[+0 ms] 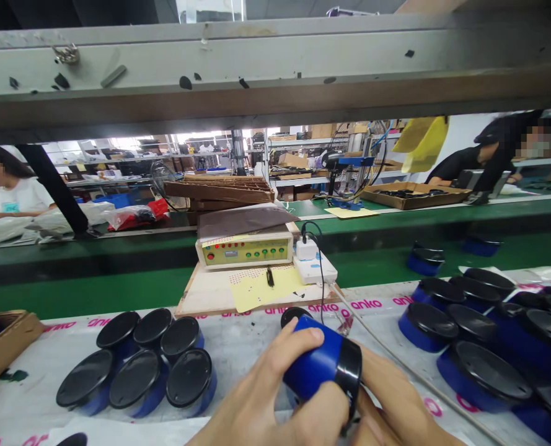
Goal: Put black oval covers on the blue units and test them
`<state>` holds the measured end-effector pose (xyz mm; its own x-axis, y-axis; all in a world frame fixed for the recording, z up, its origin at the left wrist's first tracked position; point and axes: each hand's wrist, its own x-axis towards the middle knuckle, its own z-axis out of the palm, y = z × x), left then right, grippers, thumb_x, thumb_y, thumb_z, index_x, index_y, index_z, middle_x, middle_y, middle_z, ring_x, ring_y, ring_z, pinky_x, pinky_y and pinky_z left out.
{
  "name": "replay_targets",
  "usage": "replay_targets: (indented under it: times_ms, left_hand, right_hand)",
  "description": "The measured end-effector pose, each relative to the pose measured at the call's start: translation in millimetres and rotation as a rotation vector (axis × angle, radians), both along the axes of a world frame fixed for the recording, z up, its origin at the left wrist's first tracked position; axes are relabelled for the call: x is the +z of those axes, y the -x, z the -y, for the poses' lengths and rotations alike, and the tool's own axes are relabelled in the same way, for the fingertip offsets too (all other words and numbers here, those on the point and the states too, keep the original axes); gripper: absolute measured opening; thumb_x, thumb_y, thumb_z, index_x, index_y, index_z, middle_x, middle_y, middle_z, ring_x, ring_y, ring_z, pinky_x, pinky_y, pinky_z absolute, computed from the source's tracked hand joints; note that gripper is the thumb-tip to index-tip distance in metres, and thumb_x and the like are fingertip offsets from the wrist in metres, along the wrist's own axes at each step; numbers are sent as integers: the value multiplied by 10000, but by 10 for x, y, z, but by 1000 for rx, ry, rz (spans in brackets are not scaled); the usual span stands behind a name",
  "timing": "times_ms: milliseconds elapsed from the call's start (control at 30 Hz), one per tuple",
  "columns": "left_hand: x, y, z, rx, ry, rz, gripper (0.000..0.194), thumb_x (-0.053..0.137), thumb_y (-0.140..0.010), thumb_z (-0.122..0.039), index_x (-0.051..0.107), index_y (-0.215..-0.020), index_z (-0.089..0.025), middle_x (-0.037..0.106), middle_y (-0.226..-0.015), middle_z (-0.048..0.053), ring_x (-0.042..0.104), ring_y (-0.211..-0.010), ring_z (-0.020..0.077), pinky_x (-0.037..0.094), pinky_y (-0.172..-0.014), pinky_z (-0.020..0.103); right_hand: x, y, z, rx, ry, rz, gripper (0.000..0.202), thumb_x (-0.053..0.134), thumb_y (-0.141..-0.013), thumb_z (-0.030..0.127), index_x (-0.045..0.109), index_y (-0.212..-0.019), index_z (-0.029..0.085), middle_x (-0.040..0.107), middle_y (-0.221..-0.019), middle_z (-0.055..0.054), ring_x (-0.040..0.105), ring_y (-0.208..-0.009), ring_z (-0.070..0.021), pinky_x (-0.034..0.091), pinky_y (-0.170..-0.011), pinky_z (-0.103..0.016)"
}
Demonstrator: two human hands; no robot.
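Observation:
Near the front middle, a blue round housing with a black rim (315, 362) is tilted on its side between my hands. My left hand (266, 390) is closed around its blue wall, thumb on top and fingers below. My right hand (391, 393) grips it at the black end; its fingertips are hidden behind the housing. Just beyond, a black-topped piece (294, 316) is partly covered by my left hand. Several blue housings with black lids (136, 378) stand in two rows to the left, lids up.
More lidded housings (482, 371) crowd the right. A control box (245, 248) and a white power strip (315, 267) sit on a board ahead; a grey cable (396, 359) runs to the right front. An overhead beam (275, 74) crosses above. Two people work beyond the green belt (131, 279).

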<state>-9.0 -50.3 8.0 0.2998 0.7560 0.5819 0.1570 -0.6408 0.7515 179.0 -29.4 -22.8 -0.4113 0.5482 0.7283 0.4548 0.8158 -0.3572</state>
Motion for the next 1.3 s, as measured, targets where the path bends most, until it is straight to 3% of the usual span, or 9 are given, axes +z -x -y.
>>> replay_targets:
  times_ms: [133, 233, 433, 567, 667, 833, 1067, 1200, 1300]
  left_hand:
    - [180, 154, -130, -165, -220, -283, 413, 508, -852, -29, 682, -1056, -342, 663, -807, 16, 659, -897, 197, 308, -1097, 454]
    - [213, 212, -175, -66, -445, -365, 502, 541, -842, -57, 560, -1235, -368, 630, -944, 43, 637, -918, 200, 355, -1057, 439]
    - [159, 267, -266, 56, -329, -585, 799, 654, -775, -161, 242, -1444, -309, 469, -1351, 106, 454, -1217, 320, 382, -1015, 432]
    - [360, 234, -422, 302, -266, -371, 591, 577, -809, -138, 396, -1351, -289, 435, -1354, 70, 402, -1264, 282, 293, -1074, 424]
    - [411, 8, -524, 114, -88, -310, 570, 629, -776, -174, 436, -1305, -259, 460, -1307, 70, 440, -1225, 265, 303, -1067, 382]
    - [104, -517, -716, -175, 65, -471, 610, 605, -753, -167, 432, -1333, -248, 487, -1287, 91, 472, -1173, 290, 340, -1024, 392]
    - [103, -624, -858, -172, 89, -561, 622, 706, -688, -231, 505, -1275, -193, 536, -1235, 137, 434, -1194, 354, 302, -1027, 500]
    - [220, -603, -620, -127, -34, -506, 452, 501, -881, -256, 431, -1327, -277, 346, -1412, 83, 321, -1309, 235, 250, -1095, 400]
    - [237, -567, -455, -84, -181, -470, 664, 669, -776, -302, 360, -1364, -314, 284, -1434, 83, 268, -1330, 276, 273, -1083, 445]
  right_hand:
    - [-50, -20, -12, -24, -50, 28, 123, 430, -932, 209, 540, -877, 197, 589, -708, -38, 552, -605, -162, 456, -557, -261]
    - [-13, 7, 21, -35, -54, 63, 200, 386, -962, 248, 549, -861, 190, 588, -684, -34, 552, -587, -150, 416, -515, -252]
    - [144, -8, 9, -173, -207, 260, 238, 372, -944, 157, 577, -822, 154, 581, -604, -28, 536, -520, -148, 323, -453, -268]
    - [258, -364, -188, -609, -297, 144, 255, 390, -951, 240, 622, -904, 145, 695, -759, -66, 642, -642, -169, 451, -606, -261]
    - [409, -669, -264, -929, -223, 46, 326, 363, -956, 345, 618, -914, 145, 687, -734, -81, 638, -603, -212, 413, -557, -296]
    - [628, -975, -182, -1269, 240, 145, 458, 176, -967, 448, 532, -861, 180, 614, -636, -83, 595, -583, -267, 326, -512, -316]
    - [293, -1106, -340, -1027, 461, 385, 293, 721, -575, 128, 449, -657, 200, 652, -778, -79, 575, -891, -322, 360, -757, -380]
    - [388, -887, -307, -954, 491, 292, 305, 650, -741, 348, 383, -676, 215, 621, -773, -59, 573, -803, -252, 394, -677, -328]
    - [554, -562, -132, -751, 529, 134, 401, 409, -867, 594, 350, -720, 226, 557, -710, 11, 540, -640, -156, 402, -555, -256]
